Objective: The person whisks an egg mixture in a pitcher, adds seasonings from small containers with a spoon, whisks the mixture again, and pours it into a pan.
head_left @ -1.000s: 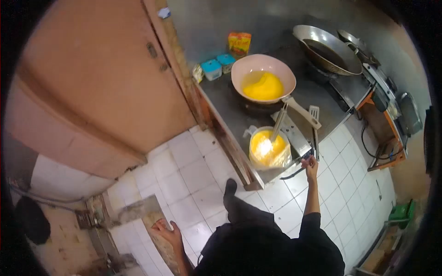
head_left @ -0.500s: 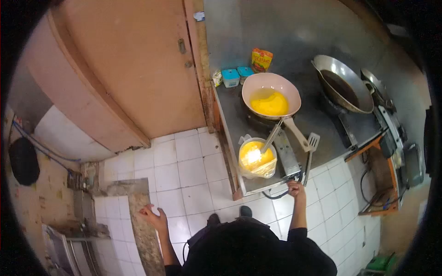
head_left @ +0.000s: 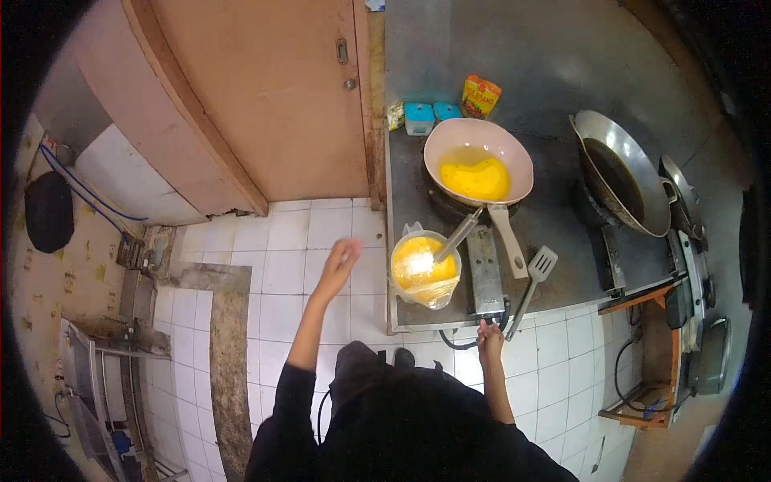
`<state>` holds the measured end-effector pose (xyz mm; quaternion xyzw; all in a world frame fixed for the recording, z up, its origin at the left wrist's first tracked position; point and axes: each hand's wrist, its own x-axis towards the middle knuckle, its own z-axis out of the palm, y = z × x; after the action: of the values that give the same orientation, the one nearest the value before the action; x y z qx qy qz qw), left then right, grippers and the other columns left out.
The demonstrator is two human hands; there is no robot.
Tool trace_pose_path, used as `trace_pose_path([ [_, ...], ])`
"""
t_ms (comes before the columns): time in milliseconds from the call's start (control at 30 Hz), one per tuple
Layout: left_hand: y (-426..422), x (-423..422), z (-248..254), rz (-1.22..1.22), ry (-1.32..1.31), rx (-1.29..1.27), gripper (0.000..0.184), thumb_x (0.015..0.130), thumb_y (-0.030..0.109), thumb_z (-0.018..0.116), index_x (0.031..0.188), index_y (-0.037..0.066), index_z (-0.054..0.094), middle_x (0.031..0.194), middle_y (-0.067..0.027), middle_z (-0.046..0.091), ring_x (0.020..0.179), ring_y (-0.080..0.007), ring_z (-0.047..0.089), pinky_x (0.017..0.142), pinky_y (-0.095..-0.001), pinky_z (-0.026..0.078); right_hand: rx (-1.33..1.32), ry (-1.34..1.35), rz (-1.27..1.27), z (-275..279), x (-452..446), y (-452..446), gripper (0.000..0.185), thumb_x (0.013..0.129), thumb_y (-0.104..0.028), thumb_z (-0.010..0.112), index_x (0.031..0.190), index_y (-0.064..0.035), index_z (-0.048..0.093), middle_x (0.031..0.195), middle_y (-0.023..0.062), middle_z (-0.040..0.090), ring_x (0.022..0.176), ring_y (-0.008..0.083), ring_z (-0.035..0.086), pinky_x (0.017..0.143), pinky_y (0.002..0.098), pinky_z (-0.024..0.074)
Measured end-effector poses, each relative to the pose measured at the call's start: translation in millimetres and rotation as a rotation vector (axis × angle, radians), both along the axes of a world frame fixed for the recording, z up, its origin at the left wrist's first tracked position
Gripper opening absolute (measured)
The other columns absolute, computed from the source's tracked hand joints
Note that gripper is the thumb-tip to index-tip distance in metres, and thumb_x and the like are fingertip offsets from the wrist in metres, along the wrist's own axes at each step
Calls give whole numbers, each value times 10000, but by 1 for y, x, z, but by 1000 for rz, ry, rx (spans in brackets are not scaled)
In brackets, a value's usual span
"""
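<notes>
My right hand (head_left: 490, 339) is closed at the front end of the silver gas burner (head_left: 485, 277), fingers on its control knob, which is mostly hidden. My left hand (head_left: 341, 261) hangs in the air over the floor, holding nothing, fingers loosely bent and apart. To its right, at the counter's corner, a plastic tub (head_left: 401, 269) holds yellow liquid like beaten egg, and a metal-handled utensil (head_left: 458, 233) leans in it. Behind the burner front, a pink frying pan (head_left: 514, 153) contains oil and a yellow egg mass. A slotted spatula (head_left: 532, 285) lies right of the pan's handle.
A large wok (head_left: 614, 132) with dark oil sits on another burner at right. Against the back wall stand blue-lidded containers (head_left: 419, 119) and a yellow-orange packet (head_left: 481, 96). A brown door (head_left: 265, 96) is at left, with white floor tiles (head_left: 321, 229) below.
My left hand has risen and moved right, closer to the tub. My right hand stays at the burner's front. The view has shifted slightly.
</notes>
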<state>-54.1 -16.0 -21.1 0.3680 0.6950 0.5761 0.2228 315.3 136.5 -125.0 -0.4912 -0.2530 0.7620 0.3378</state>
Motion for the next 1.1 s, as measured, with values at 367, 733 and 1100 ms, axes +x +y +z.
trace_pose_path([
  [367,143,-8,-38,-546,-543,-51,478,911,468,357,1135,71,503,1016,-35,561,959,-134,525,844,-259,413,517,-313,-60,-2,-13,-7,275,747,-122,705,727,-50,440,537,85,545,377,115,480,318,232,347],
  [733,106,34,-46,10,-236,-3,394,871,346,389,971,-3,540,913,-95,543,891,-187,509,821,-303,379,153,-157,-290,-3,-28,-9,342,901,-369,444,802,-45,496,544,80,519,377,175,484,340,270,380],
  [1100,91,40,-68,105,23,304,289,889,227,405,803,-21,526,760,-185,541,734,-314,533,655,-371,405,161,-647,-716,-11,-76,8,444,888,-327,434,956,93,558,806,160,612,688,271,598,571,365,488],
])
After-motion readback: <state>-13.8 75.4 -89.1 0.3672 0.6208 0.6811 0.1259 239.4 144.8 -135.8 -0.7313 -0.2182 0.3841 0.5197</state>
